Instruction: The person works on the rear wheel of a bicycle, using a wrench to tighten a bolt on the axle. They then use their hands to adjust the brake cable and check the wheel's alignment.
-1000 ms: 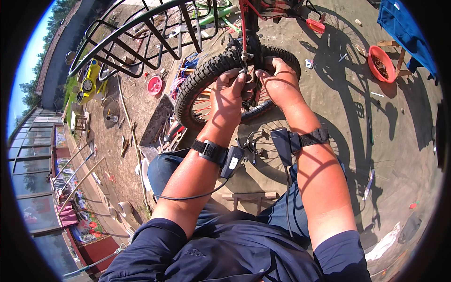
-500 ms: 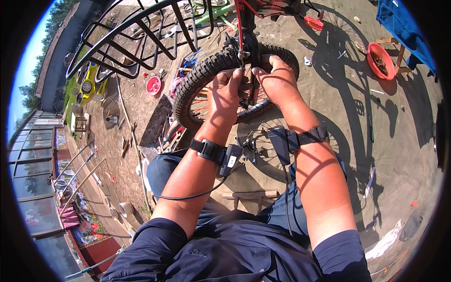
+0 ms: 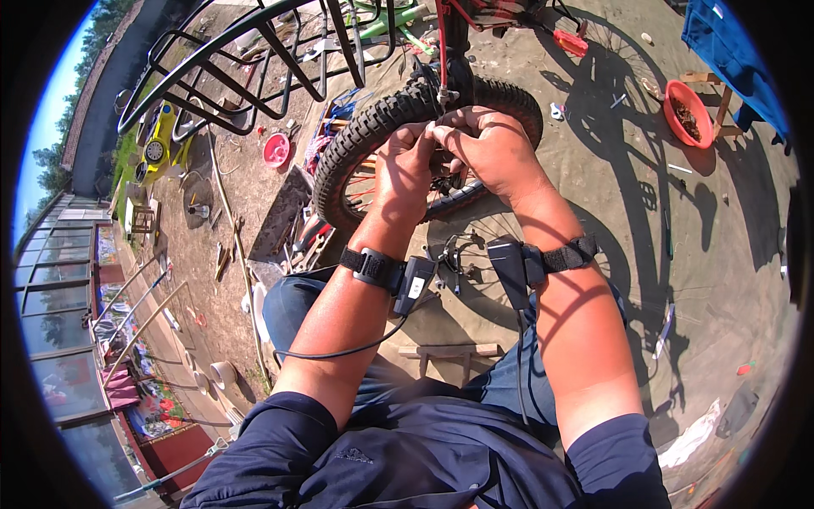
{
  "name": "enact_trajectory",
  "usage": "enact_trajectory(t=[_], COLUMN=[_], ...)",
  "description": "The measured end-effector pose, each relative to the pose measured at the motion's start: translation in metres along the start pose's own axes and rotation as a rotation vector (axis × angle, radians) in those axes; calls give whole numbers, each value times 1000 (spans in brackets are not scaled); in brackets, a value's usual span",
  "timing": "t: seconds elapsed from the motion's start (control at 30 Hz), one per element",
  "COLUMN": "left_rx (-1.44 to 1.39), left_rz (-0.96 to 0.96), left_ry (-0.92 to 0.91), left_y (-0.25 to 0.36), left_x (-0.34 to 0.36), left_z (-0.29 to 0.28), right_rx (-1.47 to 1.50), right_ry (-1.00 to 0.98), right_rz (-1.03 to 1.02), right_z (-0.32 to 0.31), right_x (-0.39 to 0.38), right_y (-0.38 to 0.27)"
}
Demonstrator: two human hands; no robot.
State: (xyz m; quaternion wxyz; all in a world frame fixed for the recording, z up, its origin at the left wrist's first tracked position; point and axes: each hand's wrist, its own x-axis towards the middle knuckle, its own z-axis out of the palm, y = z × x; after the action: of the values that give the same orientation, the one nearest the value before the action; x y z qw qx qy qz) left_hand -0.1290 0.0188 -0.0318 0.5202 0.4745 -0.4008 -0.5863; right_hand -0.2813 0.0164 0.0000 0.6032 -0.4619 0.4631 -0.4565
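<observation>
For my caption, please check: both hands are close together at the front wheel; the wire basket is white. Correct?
In the head view, the wire basket is black, not white; left hand and right hand are close together at the front wheel.

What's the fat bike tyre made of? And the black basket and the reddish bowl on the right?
The tyre is probably rubber: matt black with chunky knobs. The basket looks like metal, perhaps painted, since its slim bars have a dark sheen. The bowl seems smooth plastic, going by its even orange-red colour.
</observation>
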Motion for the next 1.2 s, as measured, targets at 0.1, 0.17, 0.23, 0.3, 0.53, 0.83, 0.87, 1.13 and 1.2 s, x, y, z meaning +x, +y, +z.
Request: enact_trajectory(t=[0.1, 0.17, 0.23, 0.3, 0.53, 0.83, 0.87, 1.13, 1.2], left_rx=[-44, -6, 10, 21, 99, -6, 13, 91, 100], left_rz=[8, 2, -17, -38, -74, -62, -57, 15, 1], left_ry=[34, 10, -11, -10, -13, -40, -37, -12, -5], left_y=[-1, 0, 1, 7, 23, 2, 2, 12, 14], left_x=[1, 4, 4, 0, -8, 3, 2, -4, -6], left_z=[9, 5, 1, 4, 18, 7, 7, 15, 16], right_rx=[-154, -221, -304, -413, -549, -652, -662, -545, -518], right_ry=[54, 64, 64, 80, 144, 257, 281, 429, 412], right_rz=[-164, -216, -208, -241, -406, -540, -509, -446, -452], right_z=[2, 4, 3, -1, -19, -15, -14, -8, -12], right_x=[8, 8, 2, 0, 5, 2, 1, 0, -2], right_y=[17, 21, 11, 7, 16, 12, 9, 1, -1])
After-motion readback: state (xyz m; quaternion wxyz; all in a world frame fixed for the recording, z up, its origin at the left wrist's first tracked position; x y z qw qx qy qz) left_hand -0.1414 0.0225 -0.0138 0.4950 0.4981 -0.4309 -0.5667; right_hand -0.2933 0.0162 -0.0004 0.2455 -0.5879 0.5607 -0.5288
